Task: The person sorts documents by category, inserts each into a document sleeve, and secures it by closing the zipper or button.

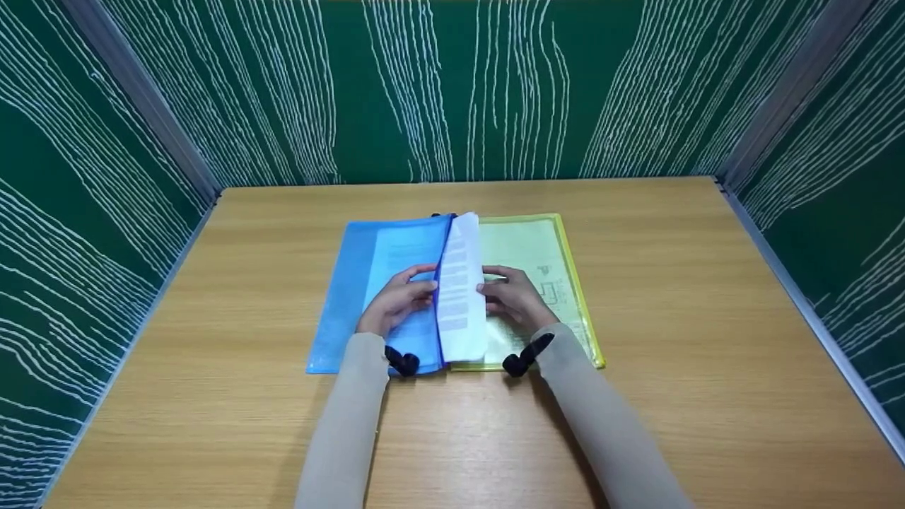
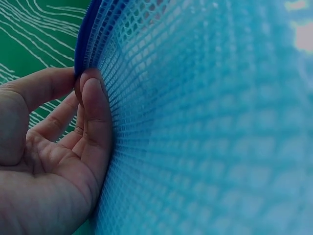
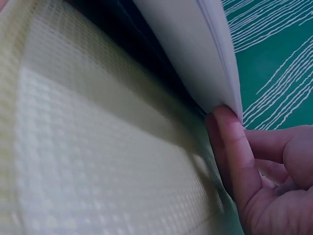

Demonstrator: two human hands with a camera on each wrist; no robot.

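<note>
A blue mesh document folder (image 1: 350,297) lies on the left, its opening edge lifted. The left hand (image 1: 399,300) pinches that dark blue edge (image 2: 84,46) between thumb and fingers, seen close in the left wrist view. Printed paper sheets (image 1: 461,304) stick out of the folder's right side, tilted up. At their free edge, the right hand (image 1: 520,297) pinches the stack of sheets (image 3: 200,58), thumb on the printed side. Beneath the sheets and right hand lies a yellow-edged mesh folder (image 1: 523,237) with printed pages inside; the papers and blue folder hide its left part.
Both folders lie on a wooden table (image 1: 679,318). Green panels (image 1: 452,92) with white wavy lines stand behind and at both sides, joined by grey corner posts (image 1: 145,92). Each wrist wears a black strap with a small camera (image 1: 403,362).
</note>
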